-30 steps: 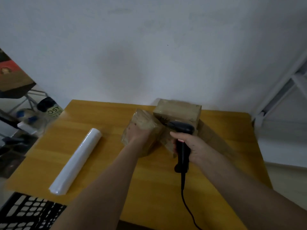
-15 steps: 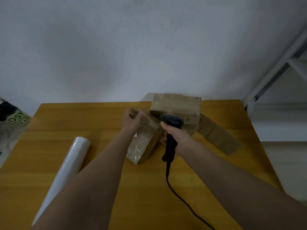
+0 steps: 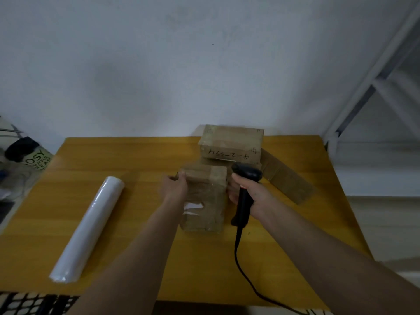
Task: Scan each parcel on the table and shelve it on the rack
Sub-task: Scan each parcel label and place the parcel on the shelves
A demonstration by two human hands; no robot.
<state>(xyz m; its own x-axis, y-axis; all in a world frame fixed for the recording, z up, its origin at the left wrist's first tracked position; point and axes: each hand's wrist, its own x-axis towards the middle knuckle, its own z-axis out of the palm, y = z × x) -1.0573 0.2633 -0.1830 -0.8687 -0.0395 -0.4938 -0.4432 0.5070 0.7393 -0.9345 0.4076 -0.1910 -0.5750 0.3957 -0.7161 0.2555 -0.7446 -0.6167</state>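
Observation:
A taped brown cardboard parcel lies mid-table, its long side running toward me. My left hand grips its far left corner. My right hand holds a black corded barcode scanner just right of that parcel, head pointing away toward the boxes behind. Behind it sits a larger box with handwriting on its front face, stacked on another carton. A long flat carton lies angled to the right.
A white roll lies on the left of the yellow wooden table. The white metal rack stands at the right. A black crate sits below the near left edge. Clutter lies at the far left.
My left hand has turned the parcel so it lies flatter and lengthwise toward me. The scanner hand has stayed close beside it. The camera view shifted slightly.

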